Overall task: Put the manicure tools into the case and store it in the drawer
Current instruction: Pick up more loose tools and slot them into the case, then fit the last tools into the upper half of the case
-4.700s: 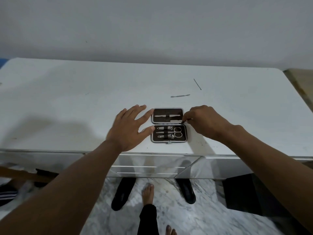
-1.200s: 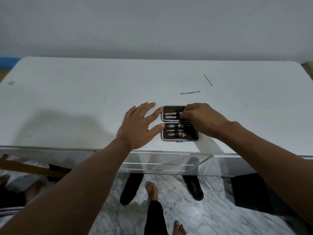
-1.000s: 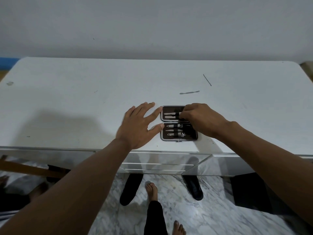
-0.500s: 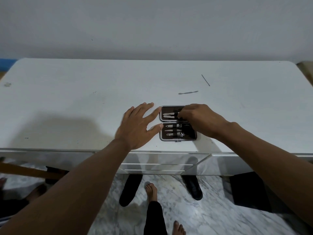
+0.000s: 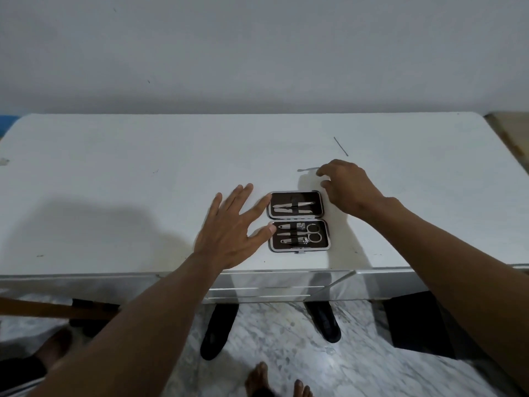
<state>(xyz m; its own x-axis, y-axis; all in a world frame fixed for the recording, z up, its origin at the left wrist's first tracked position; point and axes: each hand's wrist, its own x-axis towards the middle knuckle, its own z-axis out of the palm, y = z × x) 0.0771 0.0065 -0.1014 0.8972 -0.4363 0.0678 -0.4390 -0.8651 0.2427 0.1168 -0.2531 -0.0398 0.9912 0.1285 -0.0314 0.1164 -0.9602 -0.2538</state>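
Note:
An open dark manicure case (image 5: 297,222) lies flat near the front edge of the white tabletop (image 5: 143,181), with several metal tools strapped in both halves, scissors (image 5: 313,233) in the near half. My left hand (image 5: 233,227) lies flat with fingers spread, fingertips touching the case's left side. My right hand (image 5: 345,186) hovers beyond the case's far right corner, fingers apart, index tip at the end of a thin loose metal tool (image 5: 307,169). A thin dark needle-like tool (image 5: 340,146) lies farther back.
A mirrored drawer front (image 5: 266,287) sits shut under the tabletop's front edge. A grey wall stands behind the table. Below are marble floor, dark shoes (image 5: 217,329), and my bare feet.
My right hand has left the case's upper half and moved back and to the right, to the loose metal tool. My left hand has stayed beside the case.

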